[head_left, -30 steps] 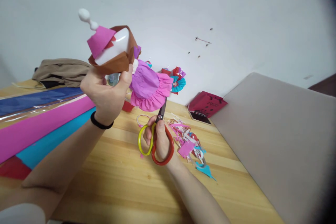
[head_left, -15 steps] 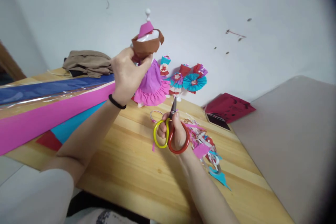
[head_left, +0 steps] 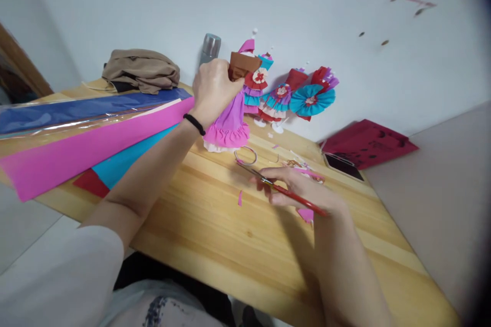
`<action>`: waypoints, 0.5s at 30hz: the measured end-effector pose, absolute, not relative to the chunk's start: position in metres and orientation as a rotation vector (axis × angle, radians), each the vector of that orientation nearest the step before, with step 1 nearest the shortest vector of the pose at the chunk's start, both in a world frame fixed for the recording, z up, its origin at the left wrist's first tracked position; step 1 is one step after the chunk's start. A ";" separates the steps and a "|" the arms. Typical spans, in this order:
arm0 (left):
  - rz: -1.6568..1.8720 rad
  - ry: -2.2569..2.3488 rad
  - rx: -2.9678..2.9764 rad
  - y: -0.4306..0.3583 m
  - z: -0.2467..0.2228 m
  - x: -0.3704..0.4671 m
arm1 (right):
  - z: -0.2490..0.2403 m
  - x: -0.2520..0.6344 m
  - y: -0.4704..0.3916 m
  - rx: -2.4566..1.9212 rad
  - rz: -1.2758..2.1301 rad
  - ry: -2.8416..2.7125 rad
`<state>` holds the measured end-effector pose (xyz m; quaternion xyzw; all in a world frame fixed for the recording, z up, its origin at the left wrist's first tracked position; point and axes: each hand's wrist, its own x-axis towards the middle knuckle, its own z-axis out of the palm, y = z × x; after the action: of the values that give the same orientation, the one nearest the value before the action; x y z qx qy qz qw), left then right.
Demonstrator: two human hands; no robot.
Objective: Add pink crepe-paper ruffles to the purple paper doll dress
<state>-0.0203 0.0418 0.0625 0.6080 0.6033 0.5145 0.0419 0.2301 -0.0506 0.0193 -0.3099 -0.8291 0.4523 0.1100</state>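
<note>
My left hand (head_left: 215, 87) is closed around the upper part of a small dress form. A brown paper strip (head_left: 244, 63) wraps its chest under a pink collar piece (head_left: 246, 46), with a white knob (head_left: 254, 32) on top. Below hangs a purple skirt (head_left: 230, 112) with a pink ruffle (head_left: 227, 134) and a white hem near the table. Lower right, my right hand (head_left: 307, 184) holds scissors (head_left: 297, 198) with a red handle, blades pointing left toward a thin ring (head_left: 246, 155) on the table. The scissors' other handle is hidden.
Behind stand several dressed forms, one with a blue rosette (head_left: 312, 101). Paper scraps (head_left: 306, 214) lie around my right hand. Left are a pink sheet (head_left: 95, 145), a blue sheet (head_left: 128, 161) and brown cloth (head_left: 141, 69). A flask (head_left: 210, 48), phone (head_left: 343, 166) and red bag (head_left: 370, 143) sit farther back.
My left hand and the dress form have come down toward the table. My right hand has turned the scissors from upright to pointing left, nearly flat. The head view has shifted.
</note>
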 end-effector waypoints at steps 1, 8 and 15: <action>1.542 1.835 1.885 0.039 0.064 -0.018 | 0.019 0.233 -0.049 -0.908 1.344 -2.451; 1.453 1.775 2.073 0.018 0.073 -0.002 | 0.027 0.236 -0.049 -1.023 1.304 -2.572; 1.602 1.558 2.033 0.020 0.062 0.013 | 0.014 0.231 -0.068 -1.262 1.029 -2.087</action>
<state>0.0133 0.0196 0.0624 0.6717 0.5148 0.5294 0.0604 0.2315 -0.0676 0.0138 -0.4621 -0.7645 0.3768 0.2449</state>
